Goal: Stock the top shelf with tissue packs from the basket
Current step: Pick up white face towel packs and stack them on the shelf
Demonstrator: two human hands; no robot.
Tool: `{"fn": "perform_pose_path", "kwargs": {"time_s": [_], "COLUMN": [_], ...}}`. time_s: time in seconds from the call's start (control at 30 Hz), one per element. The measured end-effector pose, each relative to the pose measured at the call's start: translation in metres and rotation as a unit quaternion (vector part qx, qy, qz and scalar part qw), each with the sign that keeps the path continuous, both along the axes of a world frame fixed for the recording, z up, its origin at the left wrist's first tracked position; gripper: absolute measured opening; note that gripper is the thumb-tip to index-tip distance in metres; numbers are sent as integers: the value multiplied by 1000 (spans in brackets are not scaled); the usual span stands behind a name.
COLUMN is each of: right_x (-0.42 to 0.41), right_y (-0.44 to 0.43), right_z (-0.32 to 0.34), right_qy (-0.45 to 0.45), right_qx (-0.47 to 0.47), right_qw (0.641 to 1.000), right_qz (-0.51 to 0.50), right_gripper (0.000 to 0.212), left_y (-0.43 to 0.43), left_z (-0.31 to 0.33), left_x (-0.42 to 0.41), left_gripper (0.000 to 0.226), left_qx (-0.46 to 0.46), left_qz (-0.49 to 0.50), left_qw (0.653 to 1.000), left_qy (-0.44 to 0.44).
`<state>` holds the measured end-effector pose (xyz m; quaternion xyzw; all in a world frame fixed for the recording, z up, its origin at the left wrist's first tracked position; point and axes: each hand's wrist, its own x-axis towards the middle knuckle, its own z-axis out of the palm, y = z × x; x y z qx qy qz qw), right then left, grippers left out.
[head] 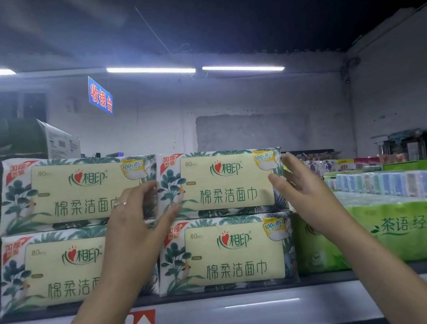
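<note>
**Desk:** Where does the stocking stand?

**Floor:** On the top shelf, leaf-print tissue packs sit two high in two columns. Green packs lie just to their right. The basket is out of view.

**Desk:** And the pack being placed?

**Floor:** The upper right pack rests on the lower right pack, touching the upper left pack. The left hand lies flat-fingered across its left end. The right hand is straight-fingered at its right end, thumb on the face. Neither is clenched around it.

**Desk:** What makes the step good?

**Floor:** Likely an even push from both ends, squaring the front flush with the pack beneath. Then both hands ease off together, so the soft wrapper neither skews nor slides forward.
</note>
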<state>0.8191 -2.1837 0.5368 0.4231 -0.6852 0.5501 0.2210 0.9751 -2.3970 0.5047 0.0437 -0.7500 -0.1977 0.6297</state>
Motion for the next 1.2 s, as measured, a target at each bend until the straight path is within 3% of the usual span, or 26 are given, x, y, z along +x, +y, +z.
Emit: {"fn": "perform_pose_path", "kwargs": {"time_s": [0.07,0.2,0.5,1.2], "right_x": [0,-1,1,2], "right_y": [0,3,9,0], "right_z": [-1,-5,-8,-20], "right_qy": [-2,-6,-3,13], "right_qx": [-1,3,7,-7], "right_qw": [1000,1000,1000,1000], "right_qz": [3,3,6,-13], "right_gripper": [90,75,62,65], "left_y": [0,2,7,8], "left_z": [1,2,4,-7], "left_x": [1,1,-1,-25], "left_gripper": [59,58,61,62], "left_qx": [-2,-3,5,54], "left_qz": [8,15,-9,-4], "left_qw": [1000,1000,1000,997], "left_qy": [-1,6,18,62]}}
